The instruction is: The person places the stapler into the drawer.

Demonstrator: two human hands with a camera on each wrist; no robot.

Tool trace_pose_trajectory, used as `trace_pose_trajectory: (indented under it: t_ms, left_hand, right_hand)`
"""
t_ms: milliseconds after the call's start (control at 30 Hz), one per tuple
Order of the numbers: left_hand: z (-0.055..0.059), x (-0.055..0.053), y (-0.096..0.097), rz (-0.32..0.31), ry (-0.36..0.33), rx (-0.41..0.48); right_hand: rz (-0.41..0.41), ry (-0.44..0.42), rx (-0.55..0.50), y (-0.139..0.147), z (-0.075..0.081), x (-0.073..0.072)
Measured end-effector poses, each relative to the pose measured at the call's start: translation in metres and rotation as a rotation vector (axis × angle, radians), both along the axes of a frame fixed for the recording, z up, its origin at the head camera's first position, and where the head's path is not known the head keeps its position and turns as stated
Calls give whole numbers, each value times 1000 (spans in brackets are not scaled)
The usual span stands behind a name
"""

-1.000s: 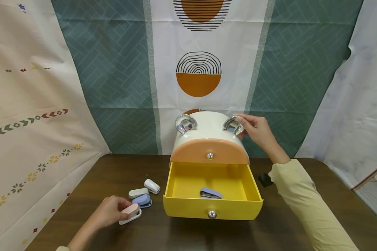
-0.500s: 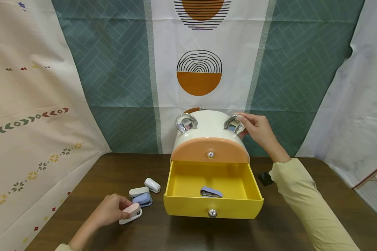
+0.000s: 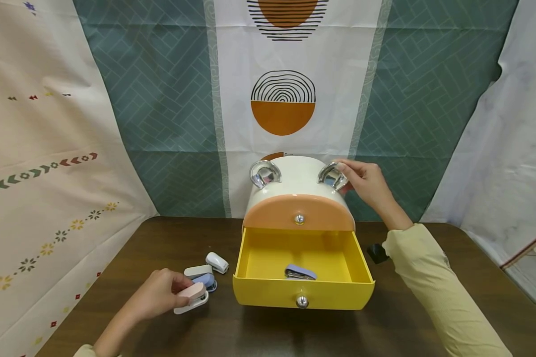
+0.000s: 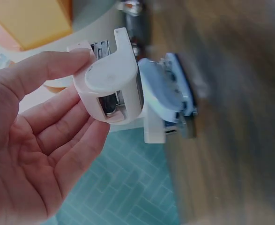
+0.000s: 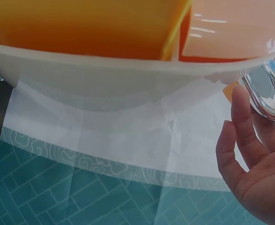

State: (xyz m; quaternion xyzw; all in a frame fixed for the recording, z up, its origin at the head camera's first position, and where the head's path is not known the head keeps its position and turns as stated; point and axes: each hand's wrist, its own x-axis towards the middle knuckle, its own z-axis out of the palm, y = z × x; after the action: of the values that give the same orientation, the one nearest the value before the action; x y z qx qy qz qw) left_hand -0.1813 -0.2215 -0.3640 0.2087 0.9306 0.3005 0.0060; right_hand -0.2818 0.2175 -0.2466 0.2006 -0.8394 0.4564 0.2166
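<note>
My left hand [image 3: 160, 295] pinches a pink and white mini stapler [image 4: 111, 77] between thumb and fingers, lifted off the table in the left wrist view. Just behind it lie a blue stapler [image 4: 165, 89], a pale stapler [image 3: 198, 271] and a white one [image 3: 217, 262]. On the right, my right hand [image 3: 367, 182] grips the silver ear-shaped handle [image 3: 332, 176] on top of a white rounded cabinet [image 3: 300, 176]. Its yellow drawer [image 3: 303, 293] is pulled out, and a purple stapler [image 3: 300, 272] lies inside near the front wall.
Above the yellow drawer, the peach drawer [image 3: 277, 213] is closed. A second silver ear [image 3: 265, 174] stands on the cabinet's left. A small black object [image 3: 377, 254] lies beside the right sleeve on the dark wooden table [image 3: 223, 329]. A patterned cloth [image 3: 169, 99] hangs behind.
My left hand has raised the pink and white stapler and shifted it slightly right, so it now overlaps the blue one in the head view. The right hand stays on the ear.
</note>
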Motion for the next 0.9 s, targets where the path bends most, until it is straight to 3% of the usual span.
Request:
trace_pose_trajectory:
  t_ms: [267,500,900]
  left_hand:
    - [25,7,5,1,35,59]
    - [48,14,11,-3,18,157]
    - [80,23,33,-36,109,223]
  right_hand:
    - [-4,1,4,0,0,1]
    - [-8,7,-1,0,0,0]
    - [-7,5,-7,0,0,1]
